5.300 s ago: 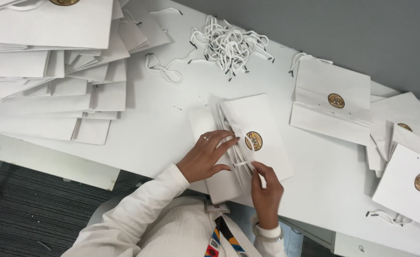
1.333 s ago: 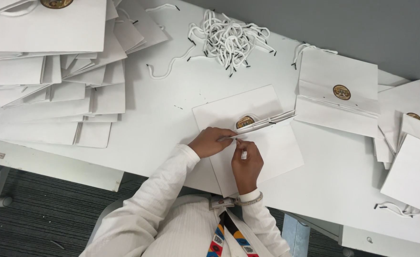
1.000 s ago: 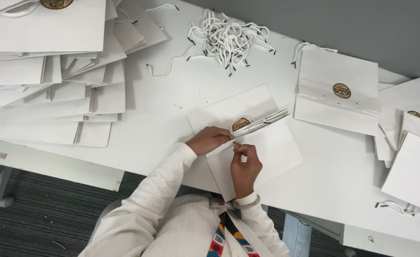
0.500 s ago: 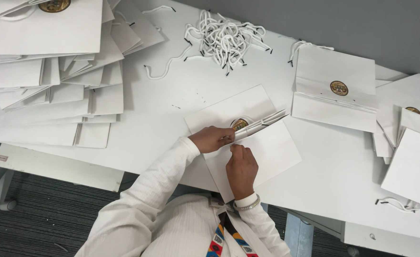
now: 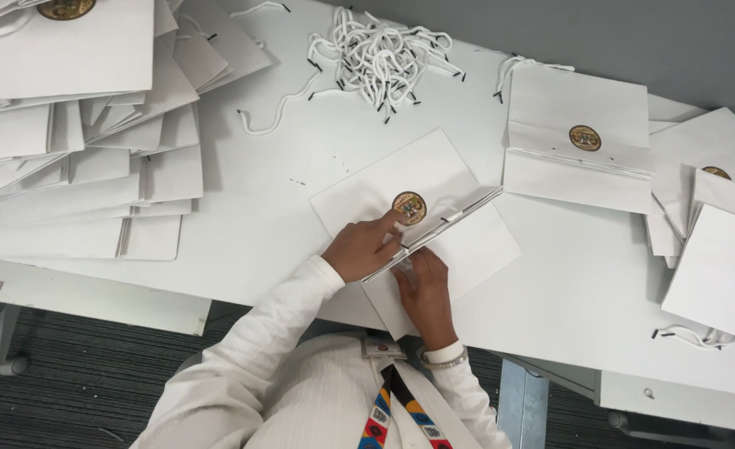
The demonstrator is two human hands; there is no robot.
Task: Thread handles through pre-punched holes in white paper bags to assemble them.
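A flat white paper bag [image 5: 400, 179] with a round gold seal [image 5: 409, 207] lies in front of me on the white table [image 5: 284, 175]. My left hand [image 5: 366, 248] presses on the bag just below the seal, index finger stretched toward it. My right hand [image 5: 424, 287] rests on the bag's lower panel [image 5: 480, 245], fingers at the raised folded edge [image 5: 442, 226] between the two panels. Neither hand lifts the bag off the table. Whether the right fingers pinch a cord is hidden.
A big fanned stack of flat white bags [image 5: 76, 125] fills the left. A heap of white cord handles with black tips [image 5: 380, 58] lies at the back. More sealed bags sit at the right [image 5: 579, 137] and far right [image 5: 729, 258]. The table's front edge runs below my hands.
Five seconds ago the bag was turned upright under my hands; it now lies angled with its folded edge raised. Over the last second my right hand slid a little up toward that edge.
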